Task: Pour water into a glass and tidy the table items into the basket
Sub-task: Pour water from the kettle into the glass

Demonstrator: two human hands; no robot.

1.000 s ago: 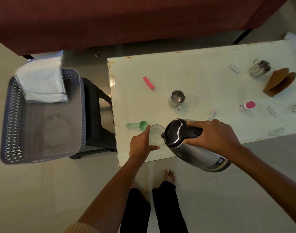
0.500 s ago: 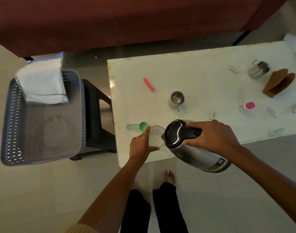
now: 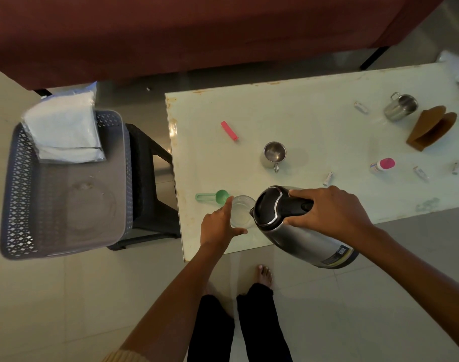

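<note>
By the table's (image 3: 314,126) near left corner the left hand (image 3: 218,226) curls round the one glass (image 3: 241,211), the right hand (image 3: 330,210) grips the single tilted kettle (image 3: 301,231) with its spout at the rim, two steel mugs (image 3: 274,154) (image 3: 400,107) stand beyond, and one basket (image 3: 17,205) sits off left.

The left arm is stretched forward, bare to a pale sleeve (image 3: 118,357) at the elbow. The left hand (image 3: 219,226) is set thumb-side up, and the glass (image 3: 240,210) is held between the thumb on the near side and the fingers (image 3: 228,203) on the far side. The right arm is angled in from the right. The right hand (image 3: 327,212) is turned knuckles-up and closed over the handle of the kettle (image 3: 304,241).
</note>
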